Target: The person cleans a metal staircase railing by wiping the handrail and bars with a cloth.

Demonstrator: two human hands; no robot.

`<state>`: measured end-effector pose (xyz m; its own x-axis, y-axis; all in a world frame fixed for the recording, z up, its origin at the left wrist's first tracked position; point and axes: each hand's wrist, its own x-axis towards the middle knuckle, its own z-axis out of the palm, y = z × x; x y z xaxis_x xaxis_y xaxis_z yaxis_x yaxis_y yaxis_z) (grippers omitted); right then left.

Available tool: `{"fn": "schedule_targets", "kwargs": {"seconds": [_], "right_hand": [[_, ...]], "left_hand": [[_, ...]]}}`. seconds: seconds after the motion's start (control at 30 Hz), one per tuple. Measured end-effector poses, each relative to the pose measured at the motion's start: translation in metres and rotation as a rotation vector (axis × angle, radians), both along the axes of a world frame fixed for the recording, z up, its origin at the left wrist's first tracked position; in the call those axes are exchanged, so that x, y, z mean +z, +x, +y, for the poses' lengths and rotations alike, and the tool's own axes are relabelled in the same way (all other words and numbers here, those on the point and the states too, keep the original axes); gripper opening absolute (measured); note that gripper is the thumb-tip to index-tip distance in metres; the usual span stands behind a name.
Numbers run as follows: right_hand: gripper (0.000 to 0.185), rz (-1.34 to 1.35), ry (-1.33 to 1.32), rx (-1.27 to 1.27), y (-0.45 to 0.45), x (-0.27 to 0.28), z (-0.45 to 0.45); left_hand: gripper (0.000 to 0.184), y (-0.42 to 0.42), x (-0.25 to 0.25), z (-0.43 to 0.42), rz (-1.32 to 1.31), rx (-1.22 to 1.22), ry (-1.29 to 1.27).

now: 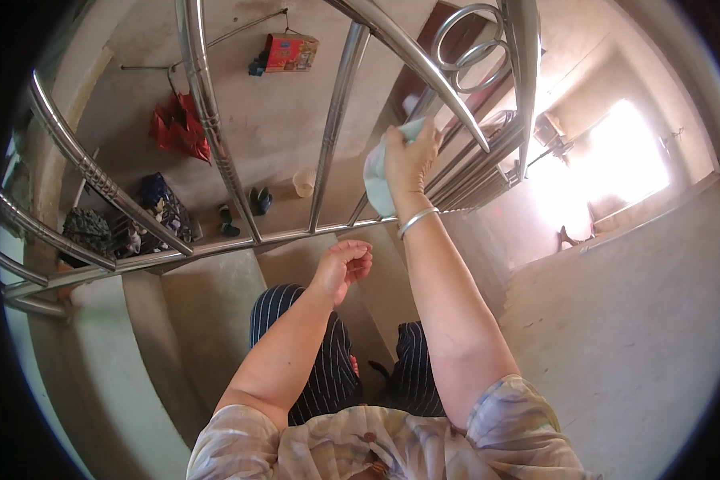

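Note:
My right hand (412, 160), with a silver bangle on its wrist, is closed on a pale blue-green cloth (378, 180). The cloth lies against a bar of the shiny metal stair railing (340, 120), and part of that bar is hidden behind cloth and hand. Lower and to the left, my left hand (344, 268) hangs over the stair steps with its fingers curled in. Nothing shows between those fingers, and the hand appears apart from the railing's bottom rail (288, 236).
Concrete steps (208, 312) run down on the left beneath me. Beyond the railing hang a red umbrella (180, 128) and a red box (292, 53); shoes (260, 200) and a pale bucket (304, 182) stand below. A bright window (628, 152) and a wall (624, 320) are on the right.

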<state>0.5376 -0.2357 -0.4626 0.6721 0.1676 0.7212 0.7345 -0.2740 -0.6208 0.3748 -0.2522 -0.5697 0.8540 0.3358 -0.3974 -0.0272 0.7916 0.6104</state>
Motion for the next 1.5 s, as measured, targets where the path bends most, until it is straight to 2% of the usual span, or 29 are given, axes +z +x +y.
{"fn": "schedule_targets", "kwargs": {"seconds": [0.07,0.1,0.13,0.17,0.2,0.27,0.33,0.37,0.4,0.43,0.47,0.53,0.6,0.67,0.7,0.77,0.8,0.87,0.9,0.97,1.03,1.1,1.17,1.27,1.3,1.33,1.4,1.43,1.5], "right_hand": [[0.053,0.248,-0.254,0.039,0.006,-0.021,-0.009],[0.053,0.245,-0.251,0.039,0.013,-0.042,-0.014],[0.044,0.383,-0.301,0.144,0.022,-0.068,-0.021],[0.036,0.520,-0.352,0.251,0.030,-0.080,-0.024],[0.036,0.519,-0.355,0.257,0.035,-0.075,-0.023],[0.019,0.935,0.025,0.473,0.040,-0.052,-0.020],[0.010,0.987,0.390,0.622,0.028,0.009,-0.015],[0.010,0.991,0.388,0.625,0.025,0.032,-0.017],[0.013,0.981,0.512,0.701,0.022,0.052,-0.019],[0.017,0.970,0.635,0.776,0.020,0.059,-0.018],[0.017,0.980,0.628,0.782,0.019,0.052,-0.015],[0.015,0.816,0.379,0.700,0.022,0.023,-0.009],[0.012,0.810,0.296,0.604,0.036,-0.020,-0.005],[0.015,0.562,-0.188,0.335,0.046,-0.054,-0.007],[0.015,0.557,-0.185,0.344,0.045,-0.061,-0.009],[0.023,0.513,-0.528,0.136,0.036,-0.072,-0.017],[0.023,0.504,-0.529,0.146,0.032,-0.077,-0.023],[0.027,1.207,-0.187,0.404,0.027,-0.082,-0.035],[0.027,1.204,-0.192,0.407,0.022,-0.071,-0.034],[0.022,1.524,0.405,0.675,-0.002,-0.026,-0.036],[0.015,1.508,0.639,0.845,-0.020,0.015,-0.021],[0.012,1.359,0.830,0.893,-0.033,0.057,0.008],[0.010,1.086,0.872,0.812,-0.054,0.098,0.026],[0.010,0.987,0.937,0.748,-0.093,0.123,0.038],[0.022,0.576,0.705,0.801,-0.077,0.095,0.049],[0.022,0.573,0.700,0.811,-0.083,0.089,0.050],[0.043,0.097,0.233,0.478,-0.096,0.070,0.044],[0.060,0.182,0.079,0.489,-0.093,0.056,0.040],[0.057,0.201,-0.026,0.481,-0.085,0.021,0.034]], "left_hand": [[0.014,0.002,-0.004,0.000,0.002,-0.003,-0.001],[0.014,0.003,-0.004,0.000,0.003,-0.002,-0.005],[0.014,0.002,-0.002,0.000,0.000,0.001,-0.001],[0.014,0.002,0.001,0.000,0.013,0.003,0.006],[0.014,0.001,0.002,-0.001,0.031,0.007,0.008],[0.014,0.000,-0.001,-0.001,0.013,-0.002,0.003],[0.014,0.001,-0.001,-0.001,-0.009,-0.016,0.008],[0.014,0.002,-0.001,-0.001,0.003,-0.021,0.011],[0.014,0.002,-0.001,0.000,0.015,-0.023,0.014],[0.014,0.003,-0.002,0.000,0.019,-0.011,0.011],[0.015,0.004,-0.004,0.000,0.020,-0.025,0.017],[0.015,0.008,-0.006,0.002,0.015,-0.027,0.021],[0.015,0.006,-0.007,0.001,0.008,-0.047,0.010],[0.014,0.007,-0.011,0.003,0.037,-0.028,0.004],[0.014,0.008,-0.012,0.004,0.061,-0.014,-0.002],[0.013,0.009,-0.019,0.008,0.071,-0.001,0.003],[0.012,0.009,-0.021,0.009,0.086,0.001,-0.001],[0.011,0.007,-0.021,0.009,0.096,0.021,-0.005],[0.011,0.008,-0.021,0.008,0.110,0.030,-0.013],[0.010,0.008,-0.022,0.007,0.093,0.027,-0.021],[0.010,0.007,-0.022,0.003,0.093,0.004,-0.022],[0.010,0.009,-0.015,0.001,0.119,-0.021,0.029],[0.007,0.010,-0.015,0.000,0.125,-0.023,0.035],[0.004,0.007,-0.014,-0.001,0.126,0.009,0.028],[0.004,0.007,-0.013,-0.001,0.118,0.028,0.022],[0.004,0.007,-0.013,0.000,0.111,0.037,0.022],[0.004,0.007,-0.014,-0.003,0.104,0.025,0.034],[0.004,0.008,-0.012,-0.004,0.098,0.028,0.034],[0.005,0.010,-0.008,-0.006,0.149,0.023,0.029]]}}
